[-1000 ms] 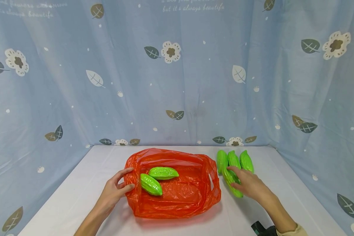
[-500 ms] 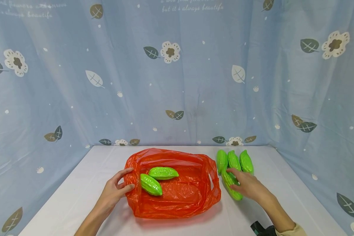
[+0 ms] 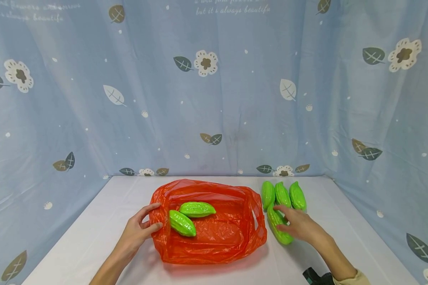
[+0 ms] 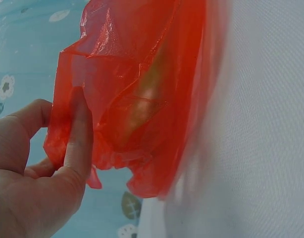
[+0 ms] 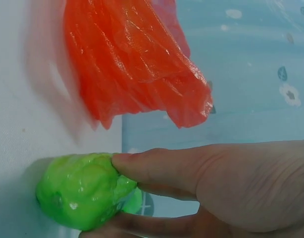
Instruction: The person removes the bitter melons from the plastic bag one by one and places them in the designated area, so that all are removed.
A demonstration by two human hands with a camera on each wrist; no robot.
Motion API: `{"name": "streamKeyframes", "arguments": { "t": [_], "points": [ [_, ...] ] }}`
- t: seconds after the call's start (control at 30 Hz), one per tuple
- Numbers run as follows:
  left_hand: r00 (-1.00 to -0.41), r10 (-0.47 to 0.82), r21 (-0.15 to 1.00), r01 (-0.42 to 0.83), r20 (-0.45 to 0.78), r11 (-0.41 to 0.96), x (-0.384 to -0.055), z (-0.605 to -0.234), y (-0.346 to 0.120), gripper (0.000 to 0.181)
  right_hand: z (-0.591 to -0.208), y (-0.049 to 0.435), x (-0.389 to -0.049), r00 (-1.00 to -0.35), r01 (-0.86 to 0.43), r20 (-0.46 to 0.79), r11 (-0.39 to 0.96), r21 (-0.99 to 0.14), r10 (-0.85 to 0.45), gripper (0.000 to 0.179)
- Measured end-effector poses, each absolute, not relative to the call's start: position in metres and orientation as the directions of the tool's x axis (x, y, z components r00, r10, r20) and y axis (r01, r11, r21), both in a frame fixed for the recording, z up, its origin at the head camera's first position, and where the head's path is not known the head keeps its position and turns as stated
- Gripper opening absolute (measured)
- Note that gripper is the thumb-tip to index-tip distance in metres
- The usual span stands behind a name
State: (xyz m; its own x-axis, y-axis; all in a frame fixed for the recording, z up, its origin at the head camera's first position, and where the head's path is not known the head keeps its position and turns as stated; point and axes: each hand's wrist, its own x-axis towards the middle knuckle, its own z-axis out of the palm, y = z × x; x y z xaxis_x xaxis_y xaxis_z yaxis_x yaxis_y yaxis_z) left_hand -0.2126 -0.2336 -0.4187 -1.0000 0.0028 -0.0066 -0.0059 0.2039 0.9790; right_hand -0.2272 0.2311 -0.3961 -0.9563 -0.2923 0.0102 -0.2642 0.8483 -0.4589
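Note:
A red plastic bag (image 3: 214, 241) stands with its mouth open on the white table. My left hand (image 3: 137, 229) pinches its left edge, thumb on one side and fingers on the other, as the left wrist view also shows. Two green bitter melons lie in the bag, one at the back (image 3: 197, 209) and one nearer the left wall (image 3: 182, 223). Right of the bag, my right hand (image 3: 303, 225) grips another bitter melon (image 3: 279, 229) between thumb and fingers. In the right wrist view this bitter melon (image 5: 75, 191) appears low, at the table surface, with the bag above it.
Three more bitter melons lie side by side behind my right hand: left (image 3: 268, 194), middle (image 3: 282, 194) and right (image 3: 297, 196). A patterned blue curtain (image 3: 235, 118) encloses the back and sides of the table (image 3: 328, 206). A dark device (image 3: 317, 276) sits by my right wrist.
The bitter melon in my right hand has shifted slightly, its near end moving left and toward me. My left hand and the bag look unmoved.

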Motion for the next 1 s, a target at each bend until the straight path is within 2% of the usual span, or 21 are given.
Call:
{"name": "streamKeyframes", "arguments": {
  "t": [0.37,0.63,1.0],
  "points": [
    [-1.0,0.01,0.982,0.002,0.001,0.19,-0.212,-0.4185,-0.2339,0.061,-0.3969,0.2294,-0.2302,-0.965,-0.2,-0.047,0.841,-0.502,-0.258,0.055],
    [-1.0,0.019,0.982,0.007,0.004,0.188,-0.212,-0.4177,-0.2348,0.062,-0.4014,0.2253,-0.2332,-0.978,-0.097,-0.093,0.797,-0.596,-0.189,0.055],
    [-1.0,0.021,0.983,-0.008,-0.012,0.183,-0.2104,-0.4164,-0.2339,0.062,-0.4031,0.2236,-0.2351,-0.98,-0.06,-0.111,0.783,-0.619,-0.163,0.054]
  ]
}}
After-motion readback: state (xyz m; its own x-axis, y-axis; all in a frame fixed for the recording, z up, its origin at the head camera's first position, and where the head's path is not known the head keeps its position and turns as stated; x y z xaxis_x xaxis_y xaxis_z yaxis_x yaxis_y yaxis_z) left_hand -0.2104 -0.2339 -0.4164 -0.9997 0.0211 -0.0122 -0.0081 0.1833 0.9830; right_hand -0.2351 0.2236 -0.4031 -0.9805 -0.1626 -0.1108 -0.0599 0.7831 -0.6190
